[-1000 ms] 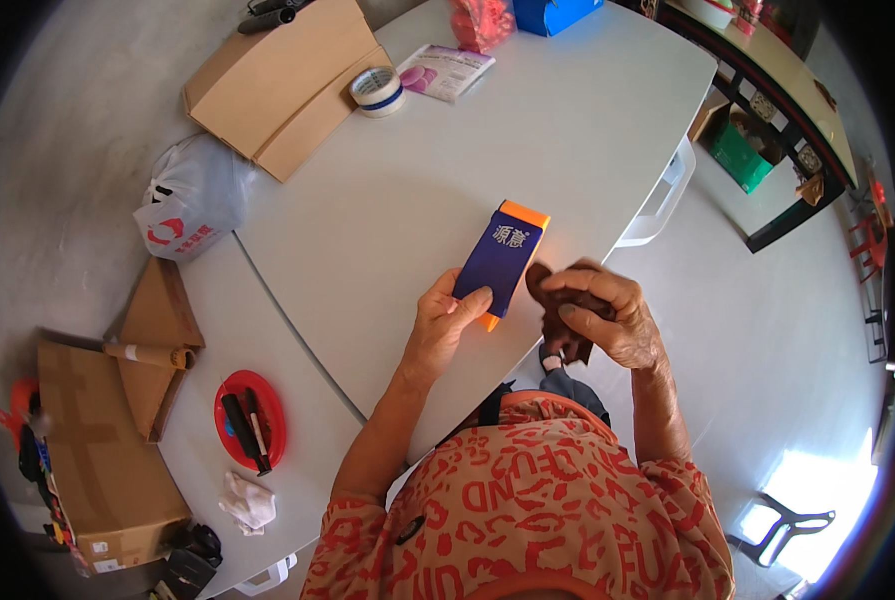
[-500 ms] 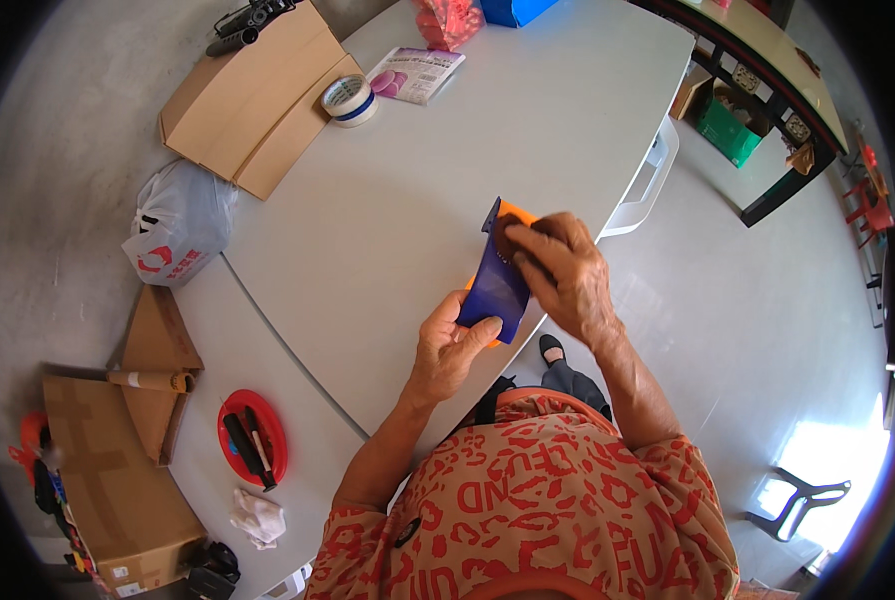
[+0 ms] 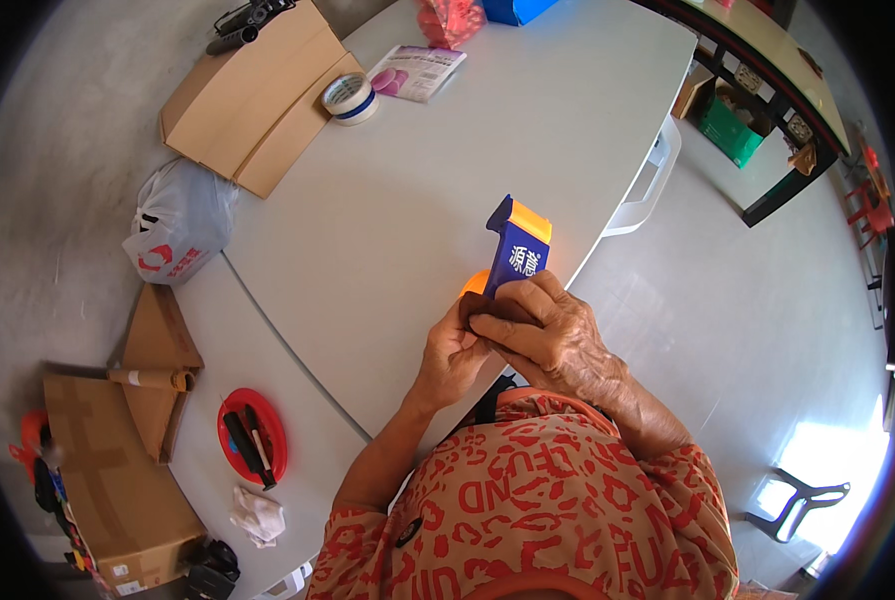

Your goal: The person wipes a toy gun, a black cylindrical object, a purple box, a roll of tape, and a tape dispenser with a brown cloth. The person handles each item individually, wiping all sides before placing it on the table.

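A blue and orange plastic piece, which looks like a tape dispenser, stands tilted above the near edge of the table. White lettering marks its blue face, and an orange band crosses near its top. My left hand grips the lower end from the left, thumb and fingers closed round it. My right hand is closed on a dark brown pad, perhaps cloth, pressed over that same lower end. Between the hands the lower part is hidden by the pad and fingers.
A tape roll, a printed packet and cardboard lie at the far left. Leftward are a plastic bag, a red dish with black-handled tools, a white cloth and a carton.
My right hand has slid the brown pad from the top of the blue piece down to its lower end beside my left hand. The lettered face now shows.
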Available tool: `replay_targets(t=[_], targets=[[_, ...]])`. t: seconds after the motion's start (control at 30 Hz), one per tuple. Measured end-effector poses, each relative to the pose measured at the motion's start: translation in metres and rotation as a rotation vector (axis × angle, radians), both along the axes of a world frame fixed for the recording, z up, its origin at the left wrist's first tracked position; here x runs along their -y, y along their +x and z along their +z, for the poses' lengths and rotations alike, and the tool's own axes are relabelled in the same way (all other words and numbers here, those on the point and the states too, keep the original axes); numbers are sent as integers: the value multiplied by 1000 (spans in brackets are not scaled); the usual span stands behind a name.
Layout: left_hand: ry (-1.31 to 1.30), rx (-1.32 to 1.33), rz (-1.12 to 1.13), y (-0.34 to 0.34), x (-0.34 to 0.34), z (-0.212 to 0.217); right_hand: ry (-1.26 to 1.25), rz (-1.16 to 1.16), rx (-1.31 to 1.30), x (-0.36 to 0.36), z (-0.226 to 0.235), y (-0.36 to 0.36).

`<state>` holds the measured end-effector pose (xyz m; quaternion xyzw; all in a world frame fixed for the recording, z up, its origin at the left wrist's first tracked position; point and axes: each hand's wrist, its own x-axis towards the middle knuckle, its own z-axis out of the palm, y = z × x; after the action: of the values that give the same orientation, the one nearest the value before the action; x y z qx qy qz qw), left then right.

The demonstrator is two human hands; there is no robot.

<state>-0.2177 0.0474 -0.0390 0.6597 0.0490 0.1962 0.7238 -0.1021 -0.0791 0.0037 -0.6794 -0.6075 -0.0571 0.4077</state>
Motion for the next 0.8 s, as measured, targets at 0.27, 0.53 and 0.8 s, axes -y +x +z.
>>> replay_targets(t=[0.27,0.53,0.8], targets=[[26,-154,21,4,1,8,145,-215,-324,-21,-18,27],[-18,-40,-35,9,-9,7,129,54,-9,-13,-10,27],[-89,-148,-71,-4,-19,-2,56,263,-182,2,-16,37]])
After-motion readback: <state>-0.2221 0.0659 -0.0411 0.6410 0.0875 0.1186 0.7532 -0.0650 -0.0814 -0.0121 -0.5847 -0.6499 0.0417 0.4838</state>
